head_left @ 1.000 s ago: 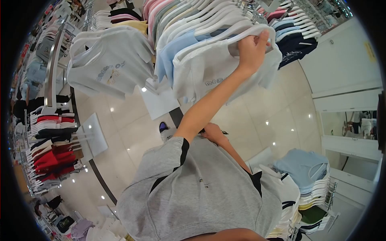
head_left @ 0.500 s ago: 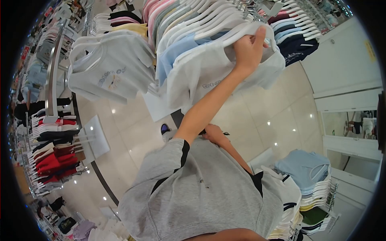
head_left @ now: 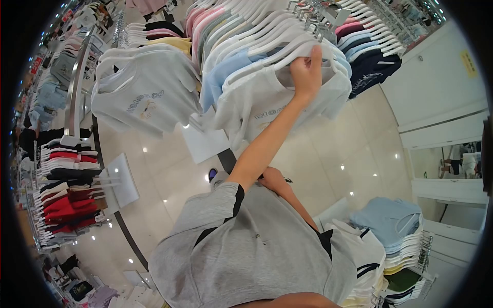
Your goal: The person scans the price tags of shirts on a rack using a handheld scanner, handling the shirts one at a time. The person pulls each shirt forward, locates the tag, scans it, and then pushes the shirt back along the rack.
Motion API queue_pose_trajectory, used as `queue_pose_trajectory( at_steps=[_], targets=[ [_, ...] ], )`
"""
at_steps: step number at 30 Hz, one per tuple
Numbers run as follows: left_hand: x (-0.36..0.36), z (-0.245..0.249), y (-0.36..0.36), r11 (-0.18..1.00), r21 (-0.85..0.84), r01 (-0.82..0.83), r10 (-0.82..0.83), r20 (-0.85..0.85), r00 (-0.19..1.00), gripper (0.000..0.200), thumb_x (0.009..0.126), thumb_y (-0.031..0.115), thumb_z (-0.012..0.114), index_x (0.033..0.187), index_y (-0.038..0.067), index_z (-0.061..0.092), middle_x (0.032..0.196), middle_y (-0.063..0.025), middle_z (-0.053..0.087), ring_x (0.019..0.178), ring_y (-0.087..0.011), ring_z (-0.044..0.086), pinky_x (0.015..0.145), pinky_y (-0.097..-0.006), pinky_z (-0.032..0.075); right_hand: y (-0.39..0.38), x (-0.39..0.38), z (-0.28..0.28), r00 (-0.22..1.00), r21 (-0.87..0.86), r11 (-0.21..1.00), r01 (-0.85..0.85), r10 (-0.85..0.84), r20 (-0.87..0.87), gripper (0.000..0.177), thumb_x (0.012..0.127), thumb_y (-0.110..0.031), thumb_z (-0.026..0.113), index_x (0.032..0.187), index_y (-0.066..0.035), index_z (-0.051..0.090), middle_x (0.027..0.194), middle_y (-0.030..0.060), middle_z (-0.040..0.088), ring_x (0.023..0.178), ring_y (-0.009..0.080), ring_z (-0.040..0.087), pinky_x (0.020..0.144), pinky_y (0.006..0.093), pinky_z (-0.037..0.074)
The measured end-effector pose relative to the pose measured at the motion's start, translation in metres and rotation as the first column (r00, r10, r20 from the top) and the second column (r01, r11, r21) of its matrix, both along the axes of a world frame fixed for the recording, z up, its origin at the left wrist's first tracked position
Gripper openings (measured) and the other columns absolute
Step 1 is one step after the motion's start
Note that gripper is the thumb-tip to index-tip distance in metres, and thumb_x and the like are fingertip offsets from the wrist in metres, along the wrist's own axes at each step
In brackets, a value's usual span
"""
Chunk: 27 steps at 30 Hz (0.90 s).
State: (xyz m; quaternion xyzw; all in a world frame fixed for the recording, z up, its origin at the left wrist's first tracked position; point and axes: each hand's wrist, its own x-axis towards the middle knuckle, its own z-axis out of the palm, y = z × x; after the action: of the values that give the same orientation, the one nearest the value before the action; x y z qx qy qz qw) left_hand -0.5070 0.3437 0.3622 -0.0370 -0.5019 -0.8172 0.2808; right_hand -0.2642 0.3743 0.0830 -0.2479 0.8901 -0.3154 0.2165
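Note:
My left hand (head_left: 306, 76) reaches forward and is closed around the white hanger (head_left: 293, 55) at the neck of a white T-shirt (head_left: 246, 105). Printed lettering crosses the shirt's chest, partly covered by my forearm. The shirt hangs at the near end of a row of garments, in front of a light blue shirt (head_left: 218, 77). Low by my waist, my right hand (head_left: 273, 178) has its fingers curled. Small dark bits show beside it, but what it holds is hidden.
Another white printed shirt (head_left: 144, 92) hangs to the left. A metal rack bar (head_left: 77, 87) stands beyond it, with red and dark clothes (head_left: 69, 205) below. Blue shirts (head_left: 387, 218) hang at the lower right. White cabinets (head_left: 436, 87) line the right side.
My left hand and the white T-shirt have shifted slightly left and down in view, and the shirt sits closer against the row. My right hand stays by my waist.

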Motion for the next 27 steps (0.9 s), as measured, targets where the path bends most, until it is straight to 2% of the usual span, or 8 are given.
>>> queue_pose_trajectory(
  at_steps=[3,9,11,16,17,20,23,27],
  targets=[
    [0.013,-0.005,-0.004,0.992,0.104,0.076,-0.076,-0.002,0.997,0.041,0.099,0.035,0.059,0.1,-0.005,0.067,0.089,-0.0084,0.069,0.076,-0.0133,0.066,0.07,-0.0277,0.054,-0.003,0.005,0.005,0.994,-0.006,0.995,0.101,-0.1,0.033,0.035,0.078,-0.018,0.069,0.108,-0.003,0.063,0.099,0.0204,0.069,0.094,0.0409,0.063,0.08,0.0481,0.05],
    [0.046,-0.037,-0.062,0.915,0.058,0.399,-0.404,0.121,0.907,0.034,0.102,0.027,0.053,0.105,-0.004,0.067,0.09,-0.0082,0.07,0.078,-0.0124,0.065,0.073,-0.0277,0.053,-0.025,0.008,0.034,0.992,0.029,0.993,0.116,-0.118,0.046,0.059,0.073,-0.018,0.071,0.126,-0.002,0.05,0.096,0.0272,0.067,0.091,0.0441,0.064,0.08,0.0505,0.05],
    [0.076,-0.047,-0.108,0.823,-0.232,0.518,-0.467,0.242,0.85,0.031,0.102,0.023,0.053,0.105,-0.004,0.067,0.092,-0.0083,0.071,0.086,-0.0152,0.067,0.077,-0.0281,0.054,-0.036,0.007,0.03,0.999,0.016,0.999,0.051,-0.051,0.0,0.065,0.072,-0.016,0.071,0.131,-0.003,0.046,0.095,0.0271,0.067,0.091,0.0444,0.064,0.08,0.0505,0.051],
    [0.112,-0.113,-0.25,0.899,-0.435,-0.043,0.183,0.284,0.941,0.023,0.097,0.016,0.058,0.107,-0.002,0.067,0.097,-0.0087,0.07,0.086,-0.0162,0.066,0.08,-0.029,0.051,-0.07,0.014,0.034,0.992,0.109,0.986,-0.123,0.122,0.019,0.064,0.073,-0.017,0.07,0.131,-0.004,0.046,0.095,0.0248,0.067,0.09,0.0428,0.064,0.078,0.0499,0.052],
    [0.116,-0.115,-0.283,0.838,-0.496,-0.228,0.375,0.219,0.901,0.023,0.095,0.016,0.06,0.109,-0.001,0.066,0.1,-0.0095,0.071,0.088,-0.0186,0.067,0.081,-0.03,0.05,-0.076,0.019,0.033,0.989,0.115,0.982,-0.148,0.144,0.041,0.065,0.072,-0.017,0.07,0.131,-0.004,0.047,0.094,0.0259,0.067,0.09,0.0441,0.064,0.078,0.0505,0.051],
    [0.111,-0.106,-0.392,0.296,-0.786,-0.543,0.789,-0.12,0.603,0.042,0.086,0.016,0.065,0.127,0.006,0.058,0.123,-0.0127,0.063,0.112,-0.0317,0.058,0.09,-0.0388,0.047,-0.098,0.026,0.031,0.968,0.117,0.962,-0.248,0.242,0.065,0.065,0.072,-0.018,0.071,0.131,-0.006,0.047,0.095,0.0249,0.067,0.09,0.0436,0.064,0.077,0.0502,0.051],
    [0.107,-0.069,-0.46,-0.255,-0.886,-0.386,0.805,-0.416,0.423,0.06,0.082,0.021,0.07,0.137,0.009,0.049,0.136,-0.0138,0.053,0.123,-0.0368,0.049,0.096,-0.0441,0.043,-0.112,0.035,0.024,0.966,0.153,0.954,-0.259,0.254,0.056,0.065,0.072,-0.019,0.071,0.132,-0.008,0.048,0.095,0.0242,0.067,0.09,0.0429,0.065,0.077,0.0495,0.052],
    [0.09,-0.068,-0.508,-0.458,-0.854,-0.245,0.767,-0.519,0.377,0.057,0.082,0.026,0.071,0.134,0.009,0.052,0.125,-0.0121,0.059,0.117,-0.0339,0.052,0.095,-0.0481,0.043,-0.118,0.045,0.036,0.977,0.131,0.968,-0.212,0.206,0.054,0.065,0.072,-0.019,0.071,0.132,-0.009,0.048,0.096,0.0236,0.067,0.09,0.0424,0.065,0.077,0.0493,0.052]
  ],
)
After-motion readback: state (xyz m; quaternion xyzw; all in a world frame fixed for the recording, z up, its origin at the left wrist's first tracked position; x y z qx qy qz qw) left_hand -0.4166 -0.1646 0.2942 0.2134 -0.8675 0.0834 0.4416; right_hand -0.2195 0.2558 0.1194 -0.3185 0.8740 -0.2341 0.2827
